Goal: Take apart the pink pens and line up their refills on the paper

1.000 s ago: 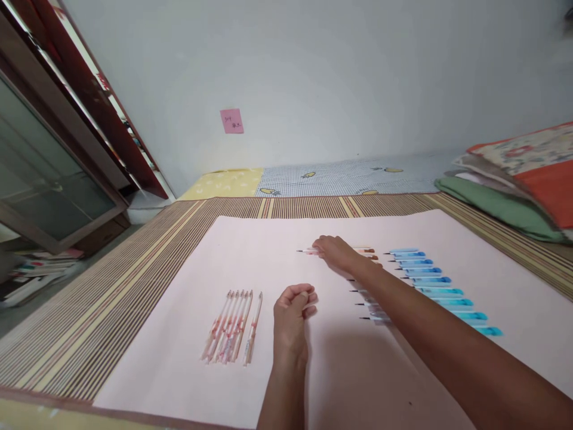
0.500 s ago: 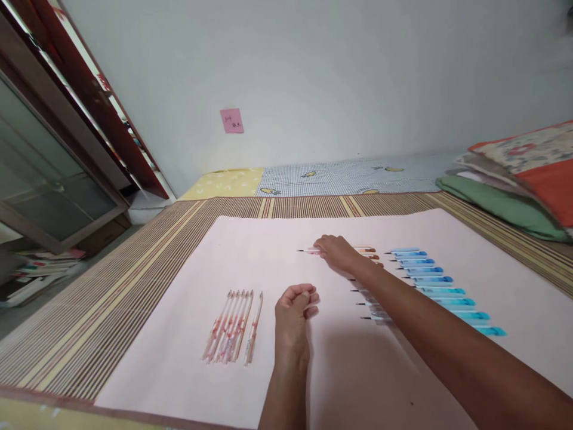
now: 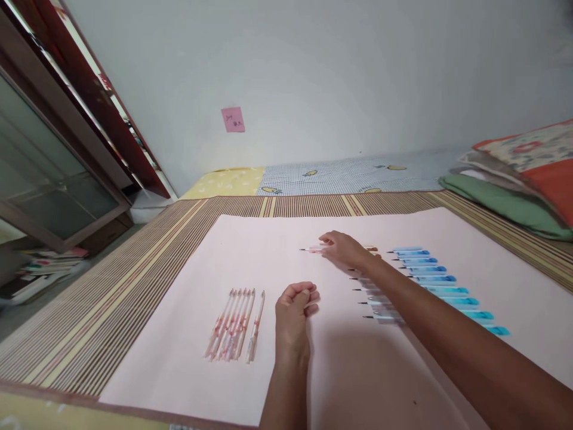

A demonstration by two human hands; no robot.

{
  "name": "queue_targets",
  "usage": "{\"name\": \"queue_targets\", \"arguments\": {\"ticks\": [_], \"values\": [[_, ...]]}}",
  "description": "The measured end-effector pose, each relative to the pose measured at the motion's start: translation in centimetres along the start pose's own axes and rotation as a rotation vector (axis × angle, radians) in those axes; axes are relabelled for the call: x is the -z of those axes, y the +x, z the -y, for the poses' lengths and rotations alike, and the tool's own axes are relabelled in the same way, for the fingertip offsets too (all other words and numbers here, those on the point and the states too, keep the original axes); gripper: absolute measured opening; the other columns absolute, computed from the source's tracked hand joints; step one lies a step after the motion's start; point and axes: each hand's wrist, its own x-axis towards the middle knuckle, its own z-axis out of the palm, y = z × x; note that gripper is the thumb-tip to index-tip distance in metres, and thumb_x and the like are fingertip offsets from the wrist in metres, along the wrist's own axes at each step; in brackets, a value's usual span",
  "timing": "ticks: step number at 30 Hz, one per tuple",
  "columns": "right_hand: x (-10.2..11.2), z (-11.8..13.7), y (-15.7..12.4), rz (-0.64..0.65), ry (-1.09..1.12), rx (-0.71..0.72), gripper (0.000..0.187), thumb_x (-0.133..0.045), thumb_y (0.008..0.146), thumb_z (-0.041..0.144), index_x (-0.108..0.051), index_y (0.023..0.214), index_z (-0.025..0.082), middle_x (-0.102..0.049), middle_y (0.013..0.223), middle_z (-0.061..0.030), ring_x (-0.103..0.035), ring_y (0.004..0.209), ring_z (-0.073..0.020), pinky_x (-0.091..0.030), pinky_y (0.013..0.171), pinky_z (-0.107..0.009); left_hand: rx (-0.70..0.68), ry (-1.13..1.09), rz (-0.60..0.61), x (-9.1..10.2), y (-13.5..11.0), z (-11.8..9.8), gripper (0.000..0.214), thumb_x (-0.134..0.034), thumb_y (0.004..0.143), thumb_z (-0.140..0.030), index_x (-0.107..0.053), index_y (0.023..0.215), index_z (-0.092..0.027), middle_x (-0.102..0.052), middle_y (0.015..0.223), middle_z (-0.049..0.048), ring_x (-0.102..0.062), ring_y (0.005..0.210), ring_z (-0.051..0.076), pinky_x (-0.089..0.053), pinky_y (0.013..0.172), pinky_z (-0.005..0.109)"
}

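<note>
"R hand point(image 3: 342, 251)?"
"At dark-tipped pen point(image 3: 314, 250), nr far edge of paper sheet point(image 3: 264, 245); can't tell if gripping or released."
"L hand point(image 3: 293, 306)?"
"Loosely curled; can't tell if holding anything. Pink-patterned pens point(image 3: 231, 334) twd left edge, blue-ended pens point(image 3: 430, 270) twd right."

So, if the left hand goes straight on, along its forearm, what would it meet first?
Probably the black-tipped pen at the right hand; depth is unclear, so the left hand may pass above it.
</note>
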Motion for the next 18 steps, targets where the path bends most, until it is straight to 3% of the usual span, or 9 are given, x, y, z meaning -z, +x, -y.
{"name": "queue_targets", "arguments": {"ticks": [5,8,9,11,15,16,18], "values": [[2.9,-0.4,-3.3,-0.108,0.265,-0.087,0.029,-0.054,0.096,0.037,-0.071,0.108,0.017,-0.079,0.099,-0.0090,-0.072,0.083,-0.0185,-0.058,0.074,-0.030,-0.022,-0.012,-0.023,0.2,0.3,0.1,0.034,-0.086,0.061,-0.037,-0.075,0.085,-0.016,-0.078,0.094,0.0105,-0.073,0.083,0.020,-0.050,0.069,0.027],[5.1,1.1,-7.9,-0.173,0.630,-0.177,0.034,-0.064,0.089,0.053,-0.070,0.087,0.020,-0.075,0.085,-0.0063,-0.066,0.071,-0.0164,-0.056,0.069,-0.029,-0.033,-0.012,-0.029,0.2,0.4,0.1,0.037,-0.086,0.065,-0.043,-0.075,0.087,-0.016,-0.079,0.096,0.0111,-0.073,0.084,0.020,-0.051,0.069,0.027],[5.6,1.8,-9.9,-0.124,0.688,-0.173,0.037,-0.065,0.088,0.057,-0.069,0.082,0.021,-0.073,0.083,-0.0052,-0.065,0.071,-0.0159,-0.055,0.070,-0.029,-0.034,-0.008,-0.029,0.2,0.4,0.1,0.038,-0.086,0.065,-0.045,-0.075,0.086,-0.016,-0.079,0.096,0.0111,-0.073,0.085,0.020,-0.051,0.070,0.027],[6.0,3.1,-14.5,0.105,0.759,-0.168,0.042,-0.065,0.088,0.062,-0.069,0.079,0.021,-0.073,0.081,-0.0050,-0.065,0.073,-0.0165,-0.053,0.071,-0.029,-0.034,0.003,-0.024,0.1,0.4,-0.1,0.040,-0.087,0.063,-0.048,-0.075,0.084,-0.015,-0.078,0.094,0.0109,-0.073,0.084,0.020,-0.051,0.069,0.027],[4.1,3.9,-24.3,0.568,0.769,-0.213,0.034,-0.071,0.079,0.055,-0.074,0.078,0.021,-0.073,0.075,-0.0041,-0.066,0.069,-0.0184,-0.052,0.066,-0.029,-0.043,0.021,-0.007,-0.2,0.2,-0.3,0.040,-0.086,0.062,-0.049,-0.073,0.079,-0.015,-0.078,0.091,0.0099,-0.073,0.082,0.020,-0.051,0.067,0.026],[3.3,3.6,-26.4,0.607,0.672,-0.215,0.031,-0.070,0.078,0.053,-0.076,0.079,0.023,-0.075,0.078,-0.0038,-0.068,0.073,-0.0199,-0.053,0.066,-0.029,-0.050,0.024,-0.009,-0.2,0.2,-0.4,0.039,-0.085,0.063,-0.048,-0.072,0.078,-0.015,-0.077,0.090,0.0097,-0.073,0.081,0.020,-0.051,0.067,0.026],[1.7,2.9,-30.1,0.543,0.445,-0.134,0.029,-0.062,0.079,0.057,-0.080,0.082,0.035,-0.074,0.076,-0.0022,-0.070,0.071,-0.0218,-0.053,0.060,-0.031,-0.064,0.024,-0.028,-0.3,0.1,-0.5,0.037,-0.084,0.064,-0.047,-0.071,0.077,-0.015,-0.077,0.089,0.0091,-0.073,0.080,0.019,-0.050,0.066,0.026]]}}
